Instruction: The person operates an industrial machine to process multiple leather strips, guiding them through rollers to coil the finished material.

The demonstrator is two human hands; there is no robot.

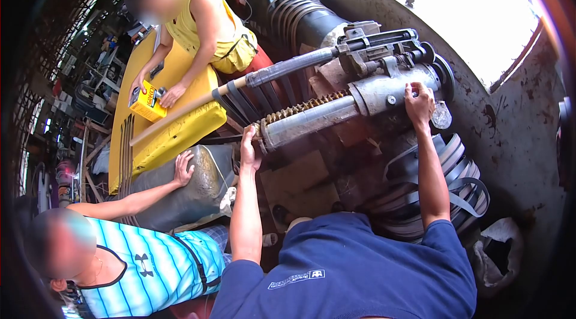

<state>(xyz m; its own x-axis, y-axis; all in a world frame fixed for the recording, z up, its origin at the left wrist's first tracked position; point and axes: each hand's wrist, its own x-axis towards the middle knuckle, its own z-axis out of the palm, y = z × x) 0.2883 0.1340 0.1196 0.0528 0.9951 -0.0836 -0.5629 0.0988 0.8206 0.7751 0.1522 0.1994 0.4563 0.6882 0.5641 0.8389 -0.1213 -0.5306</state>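
Note:
A long metal machine lies across the middle of the view, with a grey cylindrical body, a brass-coloured coiled strip along its top and round wheels at its right end. Around its left end my left hand is closed, the thumb on top. My right hand has its fingers curled and pinched against the thick right part of the cylinder; a small part at the fingertips is too hidden to name. Above the cylinder runs a wooden pole, wrapped in grey tape towards the clamp-like metal mechanism.
One person leans over a yellow-covered surface, hands at a yellow box. Another person at lower left rests a hand on a dark padded roll. Coiled straps lie by my right arm; a stained wall stands at right.

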